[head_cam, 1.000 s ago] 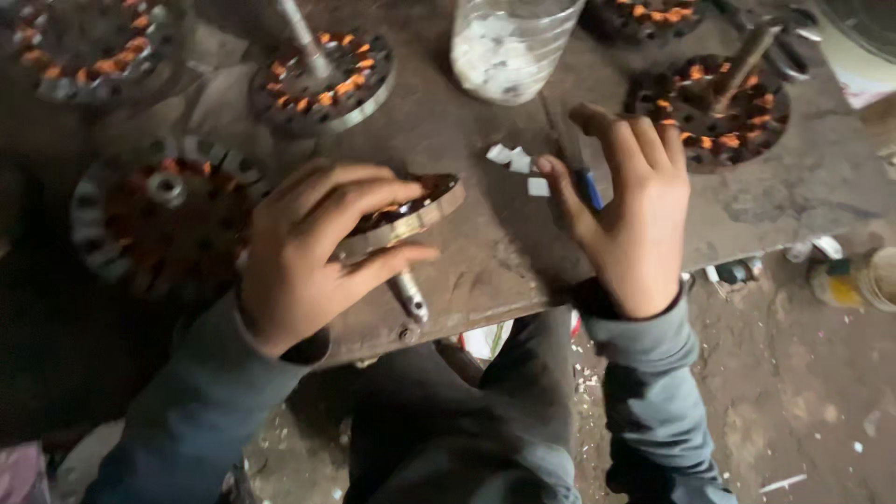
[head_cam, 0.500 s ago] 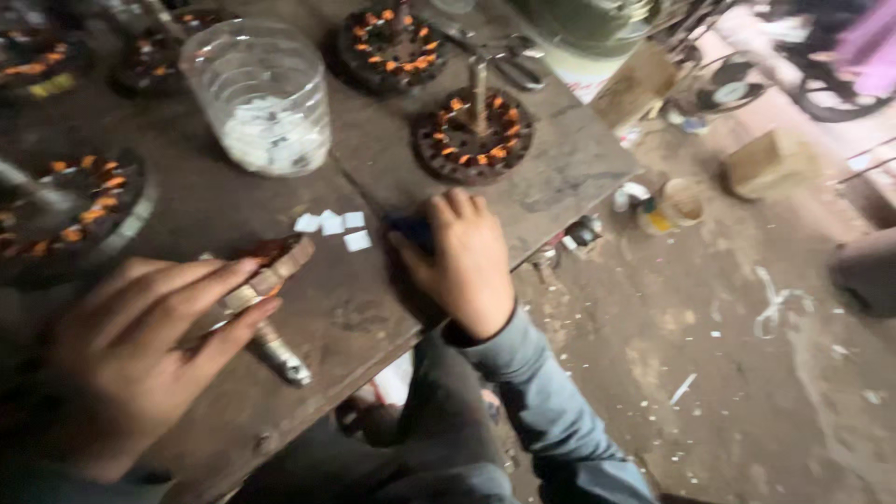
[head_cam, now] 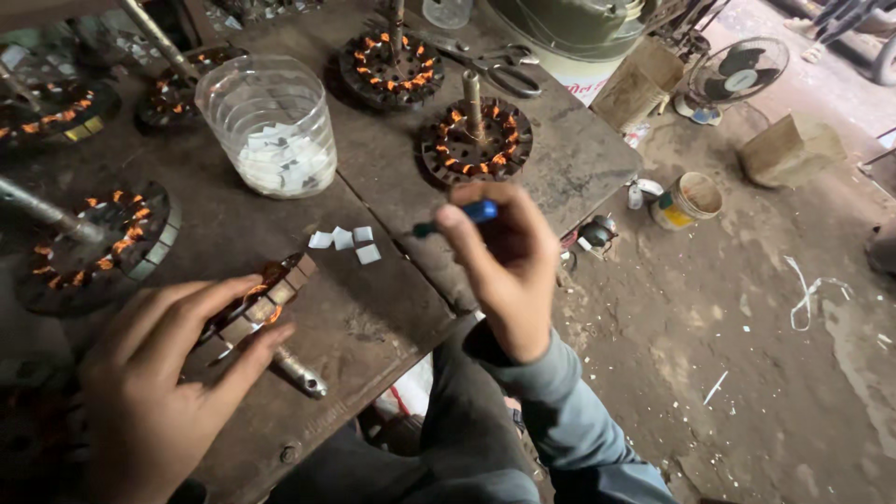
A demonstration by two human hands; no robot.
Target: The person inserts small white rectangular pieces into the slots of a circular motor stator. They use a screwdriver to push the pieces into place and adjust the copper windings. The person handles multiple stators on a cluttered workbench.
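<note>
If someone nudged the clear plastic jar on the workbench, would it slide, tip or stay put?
The clear plastic jar looks thin-walled and holds only a shallow layer of small white pieces, so it is probably light and would slide easily. Its wide base suggests it would slide before it tips.

The left hand (head_cam: 154, 392) lies palm down with fingers spread and curled into a loose grip, thumb stretched to the right of it, while the right hand (head_cam: 504, 266) is raised, fingers pinched closed at the top, its sleeved forearm running down below the grip.
</note>
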